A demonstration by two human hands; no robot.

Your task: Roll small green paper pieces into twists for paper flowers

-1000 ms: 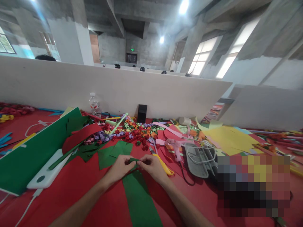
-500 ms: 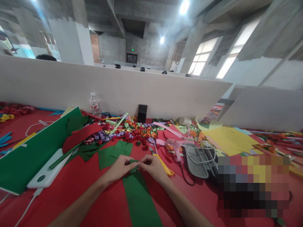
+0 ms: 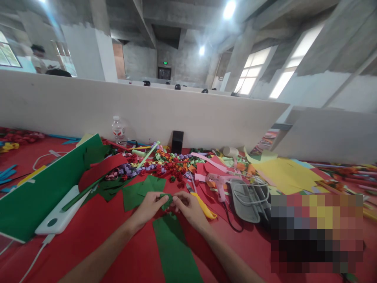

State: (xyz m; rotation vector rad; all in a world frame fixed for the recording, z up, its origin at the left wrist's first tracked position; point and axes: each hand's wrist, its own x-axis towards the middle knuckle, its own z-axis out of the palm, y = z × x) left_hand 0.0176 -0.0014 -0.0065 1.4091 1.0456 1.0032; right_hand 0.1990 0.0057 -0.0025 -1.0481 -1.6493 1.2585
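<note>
Both my hands meet over the red table cover (image 3: 88, 236), just beyond the far end of a long green paper strip (image 3: 173, 251). My left hand (image 3: 149, 208) and my right hand (image 3: 188, 207) each pinch a small folded green paper piece (image 3: 166, 200) between thumb and fingers. The piece is lifted slightly off the strip. Yellow-handled scissors (image 3: 204, 207) lie right beside my right hand.
A heap of small coloured paper rolls (image 3: 159, 163) lies behind the hands. There is a white power bank (image 3: 60, 214) and a big green sheet (image 3: 38, 192) at left, a pink glue gun (image 3: 219, 182), a grey wire tray (image 3: 249, 196) and yellow sheets (image 3: 284, 173) at right, a water bottle (image 3: 118, 129) by the partition.
The green piece has been folded tighter and raised a little from the strip's end. Both hands stayed in place. A person has appeared in the far left background.
</note>
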